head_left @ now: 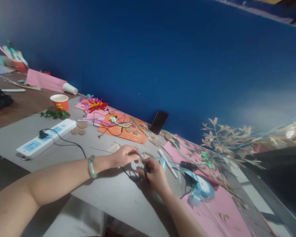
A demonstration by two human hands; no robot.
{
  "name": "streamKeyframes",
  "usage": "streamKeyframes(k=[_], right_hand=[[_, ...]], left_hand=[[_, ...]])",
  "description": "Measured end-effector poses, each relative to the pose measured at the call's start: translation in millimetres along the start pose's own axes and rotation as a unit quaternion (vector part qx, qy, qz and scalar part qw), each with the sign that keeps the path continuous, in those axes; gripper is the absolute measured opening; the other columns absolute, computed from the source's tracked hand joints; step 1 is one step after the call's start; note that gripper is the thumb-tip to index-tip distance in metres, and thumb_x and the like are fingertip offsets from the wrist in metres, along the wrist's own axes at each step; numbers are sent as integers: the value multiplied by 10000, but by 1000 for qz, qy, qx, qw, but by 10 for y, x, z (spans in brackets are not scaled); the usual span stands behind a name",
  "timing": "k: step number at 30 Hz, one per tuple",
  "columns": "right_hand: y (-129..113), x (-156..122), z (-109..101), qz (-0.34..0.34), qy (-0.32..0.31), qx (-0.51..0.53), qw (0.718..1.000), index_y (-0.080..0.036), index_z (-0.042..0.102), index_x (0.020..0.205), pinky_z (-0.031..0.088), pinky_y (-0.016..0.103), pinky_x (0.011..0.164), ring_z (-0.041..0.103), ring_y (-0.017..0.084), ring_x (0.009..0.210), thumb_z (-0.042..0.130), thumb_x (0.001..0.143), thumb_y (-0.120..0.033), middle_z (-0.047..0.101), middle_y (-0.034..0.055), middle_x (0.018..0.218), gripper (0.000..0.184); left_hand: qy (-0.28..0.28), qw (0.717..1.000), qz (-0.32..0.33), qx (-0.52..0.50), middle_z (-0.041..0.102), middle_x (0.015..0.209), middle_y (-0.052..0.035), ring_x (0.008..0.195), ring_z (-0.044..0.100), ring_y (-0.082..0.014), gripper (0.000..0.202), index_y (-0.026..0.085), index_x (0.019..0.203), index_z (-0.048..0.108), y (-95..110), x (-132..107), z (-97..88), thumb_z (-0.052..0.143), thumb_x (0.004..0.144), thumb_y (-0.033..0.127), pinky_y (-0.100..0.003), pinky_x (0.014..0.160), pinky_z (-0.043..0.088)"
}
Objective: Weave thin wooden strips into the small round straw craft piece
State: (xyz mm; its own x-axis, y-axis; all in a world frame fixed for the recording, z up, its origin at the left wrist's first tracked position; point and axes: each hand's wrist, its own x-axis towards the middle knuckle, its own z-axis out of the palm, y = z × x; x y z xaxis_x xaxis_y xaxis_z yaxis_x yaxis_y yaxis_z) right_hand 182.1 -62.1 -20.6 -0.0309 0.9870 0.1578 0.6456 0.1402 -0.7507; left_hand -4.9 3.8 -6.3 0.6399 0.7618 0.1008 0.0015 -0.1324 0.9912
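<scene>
My left hand [123,156], below a green bangle [92,167] on the wrist, is closed in a pinch over the grey table. What its fingertips hold is too small and blurred to name. Close beside it, my right hand [155,174] is wrapped round the dark handles of a pair of scissors [138,152]; their thin blades point away from me, near the left fingertips. Thin pale sticks [114,148] lie just beyond the left hand. To the right of my right hand are a white marker [168,164] and a roll of light blue ribbon [204,186].
A white power strip [48,138] with a black cable lies left, near a red paper cup [60,102] and green leaves. Pipe cleaners [95,104] and orange paper [123,130] lie behind. A phone [159,121] leans on the blue wall. Dried branches [227,138] spread at right.
</scene>
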Motion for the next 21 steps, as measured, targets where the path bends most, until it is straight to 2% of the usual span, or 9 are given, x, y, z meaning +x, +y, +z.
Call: streamKeyframes(k=[6, 14, 17, 21], right_hand=[[36, 6, 8, 6, -12, 18, 1000, -180, 580, 770, 275, 212, 464, 348, 97, 514, 720, 649, -345, 436, -58, 530, 248], [-16, -17, 18, 52, -8, 83, 995, -175, 557, 736, 248, 206, 432, 327, 80, 471, 764, 610, -391, 393, -83, 490, 324], [-89, -21, 8, 62, 6, 135, 989, -183, 540, 775, 316, 212, 439, 411, 93, 467, 780, 597, -421, 472, -68, 511, 382], [-202, -25, -21, 69, 17, 197, 978, -197, 520, 891, 465, 267, 512, 575, 156, 560, 805, 560, -455, 650, 21, 694, 508]], left_hand=[[-3, 1000, 3, 3, 634, 714, -33, 705, 584, -137, 152, 110, 792, 655, -15, 6, -3, 532, 778, 199, -234, 678, 442], [5, 1000, -12, 16, 643, 715, -26, 717, 588, -141, 156, 123, 778, 646, 2, 9, -7, 540, 772, 237, -234, 682, 445], [8, 999, -12, 39, 649, 713, -22, 710, 588, -139, 155, 131, 771, 650, -1, 9, -4, 539, 770, 240, -227, 667, 441], [2, 998, 14, 58, 663, 725, -30, 708, 591, -136, 157, 132, 740, 652, -16, 13, -11, 540, 773, 236, -219, 660, 438]])
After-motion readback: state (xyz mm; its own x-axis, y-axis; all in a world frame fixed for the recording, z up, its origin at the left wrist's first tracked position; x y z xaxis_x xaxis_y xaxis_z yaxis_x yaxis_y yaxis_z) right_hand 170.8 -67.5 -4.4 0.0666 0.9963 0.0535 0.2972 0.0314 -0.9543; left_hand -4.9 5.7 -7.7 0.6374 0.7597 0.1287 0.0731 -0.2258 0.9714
